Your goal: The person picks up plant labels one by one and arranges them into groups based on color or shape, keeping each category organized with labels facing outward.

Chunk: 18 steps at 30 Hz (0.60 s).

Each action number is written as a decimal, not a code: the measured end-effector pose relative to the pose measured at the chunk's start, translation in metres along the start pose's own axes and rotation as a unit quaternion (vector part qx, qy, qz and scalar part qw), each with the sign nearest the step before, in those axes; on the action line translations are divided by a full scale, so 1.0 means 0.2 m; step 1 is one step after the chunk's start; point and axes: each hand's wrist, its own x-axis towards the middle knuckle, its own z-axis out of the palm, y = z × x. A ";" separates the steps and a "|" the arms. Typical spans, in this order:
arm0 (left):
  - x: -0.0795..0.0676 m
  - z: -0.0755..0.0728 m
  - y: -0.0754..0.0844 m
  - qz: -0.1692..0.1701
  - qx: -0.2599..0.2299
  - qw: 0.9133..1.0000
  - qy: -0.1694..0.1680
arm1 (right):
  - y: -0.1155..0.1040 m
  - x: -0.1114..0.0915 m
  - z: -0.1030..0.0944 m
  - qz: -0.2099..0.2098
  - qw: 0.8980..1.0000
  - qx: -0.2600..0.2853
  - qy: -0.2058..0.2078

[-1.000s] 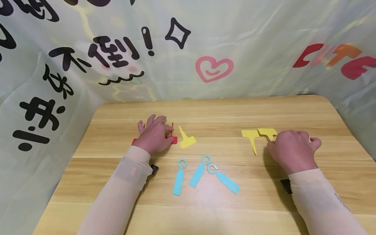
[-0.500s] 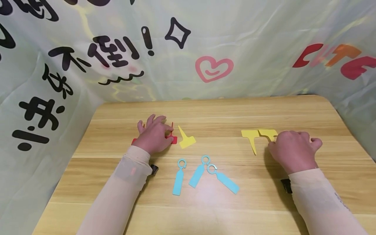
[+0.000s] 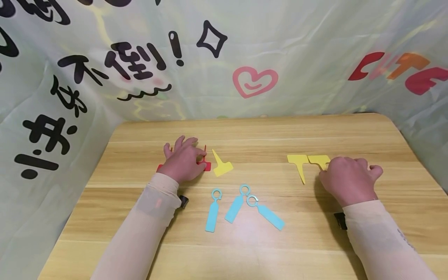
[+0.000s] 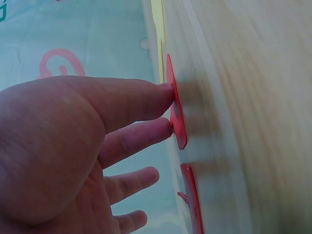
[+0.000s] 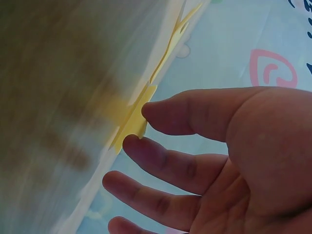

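In the head view my left hand (image 3: 183,161) reaches over the red T-shaped plant labels at the table's left. Its thumb and index fingertips pinch one red label (image 4: 177,107), the other fingers spread. Mostly hidden under that hand is a second red label (image 4: 192,197). At the right, thumb and index of my right hand (image 3: 350,179) pinch a yellow T-shaped plant label (image 5: 134,117), its stem largely covered by the hand. Just left of it lies another yellow label (image 3: 298,160), their heads nearly touching. One more yellow label (image 3: 223,168) lies beside the red ones.
Three blue ring-ended tags (image 3: 212,216) lie flat near the middle of the wooden table (image 3: 245,252), between my forearms. A printed fabric sheet (image 3: 308,77) hangs behind the table's far edge and along its left side.
The yellow label at my right hand has straightened slightly, its head now more level with its neighbour. My left hand and the other labels stay put.
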 end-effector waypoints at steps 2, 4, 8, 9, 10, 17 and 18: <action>0.00 0.00 0.00 -0.001 -0.002 1.000 0.000 | 0.00 0.00 0.00 0.001 1.000 0.001 -0.002; 0.00 0.00 0.00 -0.001 -0.002 1.000 -0.001 | 0.00 0.00 0.00 0.001 1.000 0.001 -0.003; 0.00 0.00 0.00 -0.002 -0.002 1.000 -0.003 | 0.00 0.00 0.01 0.002 1.000 0.001 -0.006; 0.00 0.00 0.00 -0.002 -0.001 1.000 -0.003 | 0.00 0.00 0.01 0.003 1.000 0.001 -0.007; 0.00 0.00 -0.01 -0.002 -0.001 1.000 -0.004 | 0.00 0.00 0.01 0.003 1.000 0.001 -0.008; 0.00 0.01 -0.01 -0.005 -0.003 1.000 -0.005 | 0.00 0.01 0.01 0.001 1.000 0.002 -0.010; 0.00 0.01 -0.01 -0.005 -0.004 1.000 -0.006 | 0.00 0.01 0.00 0.002 1.000 0.002 -0.012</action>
